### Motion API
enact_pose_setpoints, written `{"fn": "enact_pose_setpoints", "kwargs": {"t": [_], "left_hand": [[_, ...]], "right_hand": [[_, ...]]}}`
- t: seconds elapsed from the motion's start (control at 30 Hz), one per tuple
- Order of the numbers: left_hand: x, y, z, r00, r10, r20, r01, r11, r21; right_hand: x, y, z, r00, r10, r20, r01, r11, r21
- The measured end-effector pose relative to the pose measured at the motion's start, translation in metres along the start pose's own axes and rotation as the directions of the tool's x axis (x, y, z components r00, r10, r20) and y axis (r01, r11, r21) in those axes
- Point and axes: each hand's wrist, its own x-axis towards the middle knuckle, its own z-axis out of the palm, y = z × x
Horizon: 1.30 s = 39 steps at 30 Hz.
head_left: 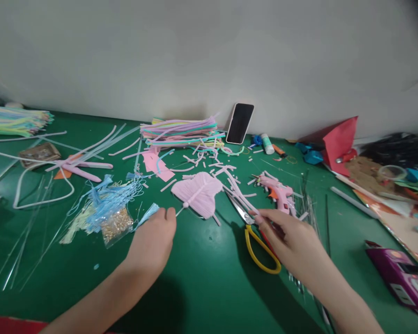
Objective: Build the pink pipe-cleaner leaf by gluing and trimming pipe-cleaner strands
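pink, a leaf-shaped piece (201, 193) is lying left of the scissors (244, 215), its face looking filled; loose strips (216, 164) beyond the scissors are lying unattached. the left hand's (156, 237) grip is pinching its stem (180, 211); beside the scissors, the right hand's (288, 233) is pinching a strip (243, 199).

Scissors (247, 219) right of leaf shape (199, 195), tassels (107, 199) left, phone (240, 123) behind

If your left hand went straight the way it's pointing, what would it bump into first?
Probably the pink leaf-shaped piece: the left hand points up and across toward it. The hand seems to hold its stem, though, and depth is unclear.
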Motion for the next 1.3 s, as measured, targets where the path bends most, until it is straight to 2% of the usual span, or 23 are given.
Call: {"fn": "enact_pose_setpoints", "kwargs": {"t": [0.1,0.17,0.27,0.33,0.4,0.43,0.47,0.53,0.57,0.6,0.67,0.73,0.8,0.87,0.93,1.0,1.03,1.07,1.1,1.17,1.2,1.23,1.3], "left_hand": [[0.007,-0.009,0.004,0.982,-0.043,-0.183,0.058,0.995,0.079],[0.012,-0.011,0.003,0.966,-0.076,-0.246,0.085,0.996,0.024],[0.018,-0.014,-0.001,0.955,-0.107,-0.275,0.053,0.979,-0.199],[0.019,-0.015,-0.006,0.956,-0.110,-0.270,-0.012,0.910,-0.415],[0.017,-0.013,-0.009,0.974,-0.091,-0.208,-0.072,0.745,-0.663],[0.015,-0.011,-0.010,0.986,-0.071,-0.148,-0.075,0.609,-0.790],[0.012,-0.007,-0.010,0.996,-0.039,-0.076,-0.051,0.436,-0.899],[0.004,0.004,-0.007,0.994,0.062,0.092,0.091,0.003,-0.996],[-0.001,0.010,-0.003,0.983,0.094,0.160,0.173,-0.154,-0.973],[-0.006,0.015,0.000,0.969,0.116,0.217,0.241,-0.268,-0.933],[-0.017,0.025,0.009,0.929,0.167,0.330,0.369,-0.382,-0.847],[-0.027,0.031,0.019,0.884,0.214,0.416,0.468,-0.412,-0.782],[-0.036,0.035,0.029,0.844,0.248,0.476,0.536,-0.406,-0.740],[-0.045,0.038,0.038,0.823,0.263,0.504,0.569,-0.394,-0.722],[-0.054,0.038,0.046,0.828,0.286,0.482,0.559,-0.362,-0.746],[-0.062,0.034,0.048,0.836,0.344,0.427,0.520,-0.248,-0.818],[-0.066,0.031,0.047,0.846,0.345,0.405,0.476,-0.150,-0.867],[-0.069,0.027,0.044,0.859,0.335,0.388,0.408,0.011,-0.913],[-0.071,0.023,0.039,0.860,0.347,0.374,0.312,0.221,-0.924],[-0.072,0.014,0.029,0.903,0.283,0.323,0.097,0.598,-0.795],[-0.071,0.011,0.024,0.930,0.259,0.262,-0.007,0.724,-0.690],[-0.068,0.009,0.019,0.951,0.242,0.191,-0.089,0.808,-0.582],[-0.059,0.006,0.016,0.970,0.245,0.000,-0.225,0.893,-0.390]], "right_hand": [[-0.003,0.003,-0.001,0.999,0.022,-0.041,-0.021,1.000,0.009],[-0.005,0.007,-0.001,0.995,0.066,-0.075,-0.063,0.997,0.031],[-0.007,0.009,0.000,0.975,0.200,-0.098,-0.190,0.977,0.096],[-0.007,0.007,0.001,0.951,0.291,-0.101,-0.275,0.950,0.145],[-0.006,0.003,0.001,0.934,0.339,-0.112,-0.316,0.931,0.185],[-0.006,0.000,0.000,0.931,0.344,-0.124,-0.315,0.927,0.203],[-0.007,-0.002,-0.001,0.930,0.341,-0.137,-0.307,0.926,0.219],[-0.009,-0.004,-0.005,0.936,0.311,-0.165,-0.270,0.935,0.232],[-0.011,-0.004,-0.008,0.944,0.279,-0.176,-0.238,0.946,0.221],[-0.014,-0.003,-0.011,0.956,0.227,-0.187,-0.190,0.962,0.196],[-0.020,0.001,-0.019,0.986,0.061,-0.153,-0.043,0.992,0.116],[-0.026,0.006,-0.026,0.990,-0.126,-0.062,0.128,0.991,0.029],[-0.031,0.011,-0.031,0.965,-0.262,0.022,0.262,0.963,-0.064],[-0.035,0.012,-0.033,0.938,-0.337,0.075,0.345,0.923,-0.169],[-0.037,0.011,-0.033,0.918,-0.379,0.114,0.395,0.887,-0.240],[-0.039,0.007,-0.032,0.909,-0.397,0.131,0.417,0.870,-0.262],[-0.040,0.006,-0.033,0.906,-0.404,0.124,0.422,0.869,-0.259],[-0.040,0.005,-0.033,0.904,-0.411,0.115,0.427,0.870,-0.248],[-0.041,0.005,-0.034,0.902,-0.418,0.108,0.432,0.873,-0.228],[-0.044,0.006,-0.036,0.900,-0.423,0.107,0.436,0.885,-0.166],[-0.046,0.008,-0.037,0.901,-0.420,0.110,0.432,0.892,-0.130],[-0.047,0.011,-0.037,0.903,-0.415,0.109,0.426,0.899,-0.099],[-0.052,0.017,-0.037,0.910,-0.403,0.097,0.410,0.910,-0.067]]}}
